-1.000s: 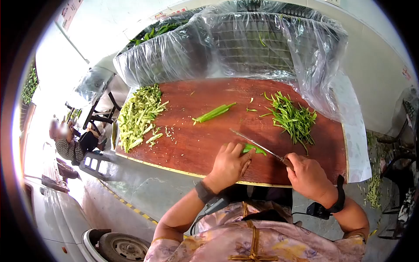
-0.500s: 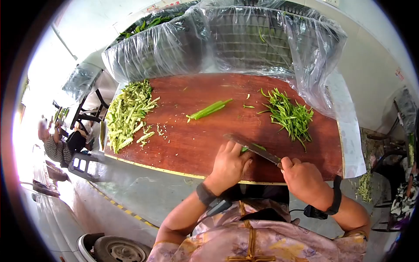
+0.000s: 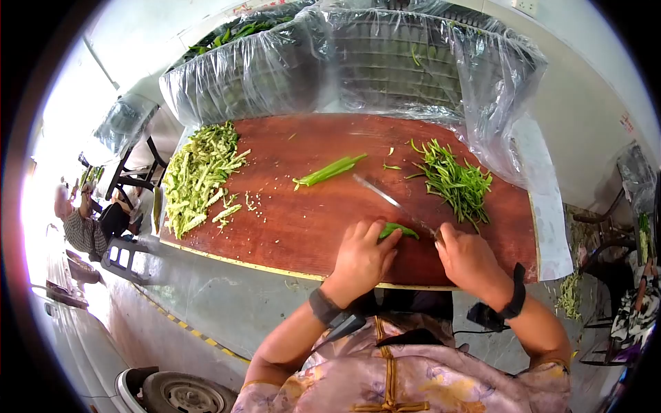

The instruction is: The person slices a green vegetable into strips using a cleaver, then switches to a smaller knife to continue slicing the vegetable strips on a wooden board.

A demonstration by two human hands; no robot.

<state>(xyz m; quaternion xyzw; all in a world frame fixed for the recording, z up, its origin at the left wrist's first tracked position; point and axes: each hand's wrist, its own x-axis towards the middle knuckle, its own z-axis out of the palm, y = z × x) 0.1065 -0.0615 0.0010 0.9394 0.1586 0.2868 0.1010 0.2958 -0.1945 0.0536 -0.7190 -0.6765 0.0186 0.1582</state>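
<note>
This looks like a makeshift vegetable-preparation workshop sharing a garage-like space. A reddish-brown worktable (image 3: 303, 237) at the centre bears green pepper strips (image 3: 454, 182) towards three o'clock and pale-green trimmings (image 3: 203, 182) between nine and ten. Plastic-draped crates (image 3: 392, 69) stand at twelve. Garage signs lie lower: a silvery vehicle (image 3: 79, 344) at eight, its wheel (image 3: 187, 398) at seven, and yellow-and-black floor tape (image 3: 189, 327) on grey flooring (image 3: 241, 299) between them. At nine, a person (image 3: 86, 227) sits near the glaring, daylit side.
</note>
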